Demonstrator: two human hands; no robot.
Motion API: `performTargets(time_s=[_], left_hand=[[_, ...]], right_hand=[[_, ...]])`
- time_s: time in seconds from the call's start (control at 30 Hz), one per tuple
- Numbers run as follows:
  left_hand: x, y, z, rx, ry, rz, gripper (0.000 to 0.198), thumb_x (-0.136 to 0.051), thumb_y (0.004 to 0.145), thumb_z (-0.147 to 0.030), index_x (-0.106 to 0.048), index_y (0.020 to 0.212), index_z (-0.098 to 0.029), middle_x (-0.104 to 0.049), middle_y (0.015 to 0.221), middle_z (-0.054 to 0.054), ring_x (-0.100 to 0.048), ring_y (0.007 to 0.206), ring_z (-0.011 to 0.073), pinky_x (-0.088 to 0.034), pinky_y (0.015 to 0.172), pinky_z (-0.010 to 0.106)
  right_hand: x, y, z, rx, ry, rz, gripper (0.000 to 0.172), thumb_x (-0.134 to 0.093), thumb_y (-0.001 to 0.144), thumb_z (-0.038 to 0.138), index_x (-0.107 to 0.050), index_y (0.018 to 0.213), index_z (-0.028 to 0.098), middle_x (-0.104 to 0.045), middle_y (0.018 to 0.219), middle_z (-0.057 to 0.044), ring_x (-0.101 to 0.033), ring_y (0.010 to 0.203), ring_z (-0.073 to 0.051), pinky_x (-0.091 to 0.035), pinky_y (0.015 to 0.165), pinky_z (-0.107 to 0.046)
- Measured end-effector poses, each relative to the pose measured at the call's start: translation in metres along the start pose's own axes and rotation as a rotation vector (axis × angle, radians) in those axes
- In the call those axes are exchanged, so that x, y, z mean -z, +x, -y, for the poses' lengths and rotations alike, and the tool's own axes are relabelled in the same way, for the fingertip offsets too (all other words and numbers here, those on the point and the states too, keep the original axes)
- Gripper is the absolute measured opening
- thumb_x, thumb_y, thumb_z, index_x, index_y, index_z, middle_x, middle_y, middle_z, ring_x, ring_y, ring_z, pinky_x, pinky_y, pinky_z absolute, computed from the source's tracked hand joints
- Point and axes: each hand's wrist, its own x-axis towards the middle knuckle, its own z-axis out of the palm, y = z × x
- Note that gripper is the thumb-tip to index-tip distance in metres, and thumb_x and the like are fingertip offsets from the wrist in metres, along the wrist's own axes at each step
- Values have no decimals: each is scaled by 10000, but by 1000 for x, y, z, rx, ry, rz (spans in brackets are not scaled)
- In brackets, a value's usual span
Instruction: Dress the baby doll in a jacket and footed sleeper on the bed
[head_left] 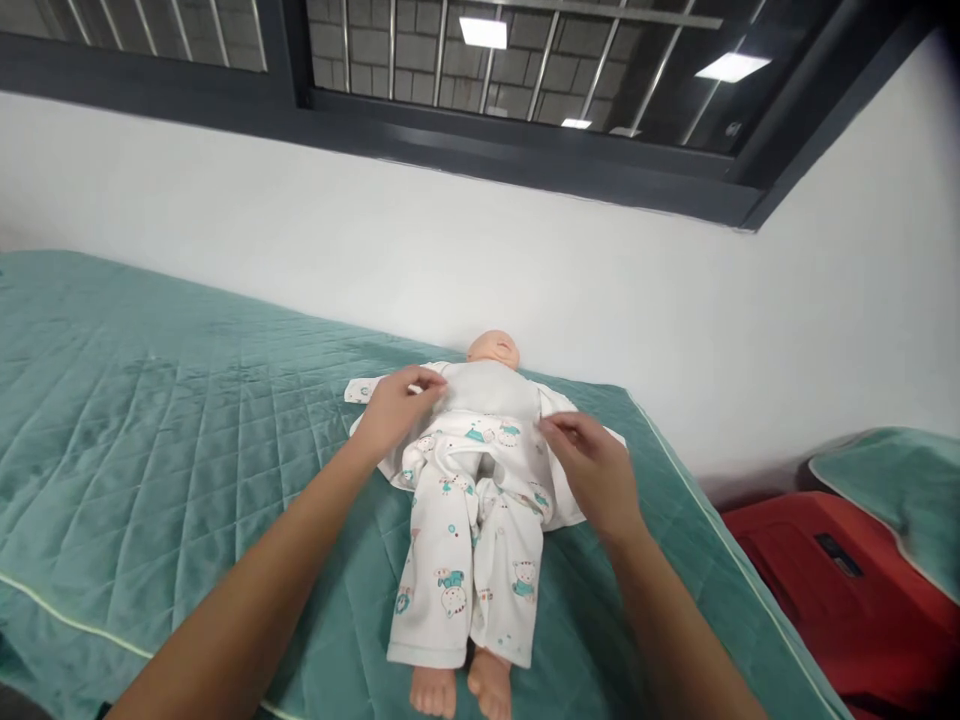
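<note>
A baby doll (491, 349) lies on its back on a green quilted bed (150, 420), feet towards me. It wears white printed trousers (465, 560), and a white printed jacket (559, 505) lies spread open under its grey torso. My left hand (394, 405) pinches the jacket's left flap at the doll's chest. My right hand (592, 470) has its fingers closed on the right flap beside the doll's waist.
A white wall (675, 300) with a dark-framed window (525, 150) runs behind the bed. To the right, beyond the bed's edge, stands a red object (825, 580) with a second green cover (892, 490) over it.
</note>
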Motion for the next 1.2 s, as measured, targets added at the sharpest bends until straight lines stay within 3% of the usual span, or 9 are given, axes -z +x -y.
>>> performTargets(time_s=[0.1, 0.23, 0.37, 0.53, 0.67, 0.83, 0.97, 1.07, 1.2], left_hand=[[-16, 23, -5, -50, -28, 190, 154, -670, 771, -320, -720, 828, -186, -690, 846, 16, -593, 779, 165, -442, 703, 271], [-21, 26, 8, -79, -82, 348, 174, -671, 783, -345, -703, 821, -179, -619, 803, 9, -543, 729, 147, -416, 653, 265], [-11, 22, 14, -133, -37, 505, 211, -698, 781, -400, -704, 845, -198, -606, 896, 16, -558, 815, 163, -434, 733, 285], [-4, 22, 6, -146, 112, 649, 280, -696, 773, -478, -683, 887, -222, -562, 1004, 17, -546, 902, 186, -445, 775, 297], [-7, 13, 2, -235, 197, 557, 240, -632, 848, -447, -639, 826, -209, -543, 955, 19, -521, 926, 189, -429, 818, 305], [-16, 9, 1, -317, 164, 428, 232, -534, 917, -376, -579, 786, -189, -558, 898, 24, -519, 850, 172, -416, 782, 301], [-28, 21, 3, -180, 117, 310, 234, -515, 902, -399, -547, 790, -197, -554, 760, -16, -502, 737, 154, -386, 680, 277], [-35, 29, 5, -43, 0, 287, 238, -558, 863, -428, -540, 795, -200, -540, 726, -29, -490, 702, 146, -368, 631, 258], [-31, 32, 13, 159, -222, 321, 268, -659, 792, -434, -573, 771, -182, -559, 729, -22, -499, 680, 133, -374, 611, 241]], right_hand=[[-23, 36, -1, 119, -12, 136, 104, -615, 832, 314, -671, 807, 230, -682, 892, -30, -597, 835, -206, -463, 791, -344], [-42, 43, -20, 155, 90, 87, 105, -623, 830, 317, -642, 788, 223, -643, 899, -38, -563, 825, -192, -448, 750, -330], [-35, 37, -28, 108, 163, 187, 113, -654, 826, 329, -629, 782, 228, -606, 1046, -52, -567, 923, -201, -437, 757, -325], [-24, 39, -20, 117, 95, 360, 182, -740, 761, 348, -598, 774, 235, -534, 1161, -65, -513, 1139, -262, -430, 905, -374], [-23, 35, -19, 162, 30, 432, 174, -743, 760, 294, -583, 808, 246, -496, 1223, -65, -454, 1225, -275, -420, 961, -409], [-28, 35, -21, 243, 50, 404, 156, -663, 847, 321, -573, 758, 230, -530, 1186, -71, -486, 1174, -260, -376, 1009, -428], [-39, 45, -21, 131, 119, 302, 272, -580, 904, 406, -542, 709, 218, -593, 955, -38, -551, 935, -209, -421, 850, -343], [-45, 52, -25, -32, 169, 225, 351, -556, 901, 469, -473, 672, 217, -510, 714, 21, -478, 721, -160, -393, 695, -293], [-46, 54, -32, -99, 269, 192, 396, -587, 868, 485, -434, 626, 210, -507, 702, 20, -465, 702, -150, -392, 683, -282]])
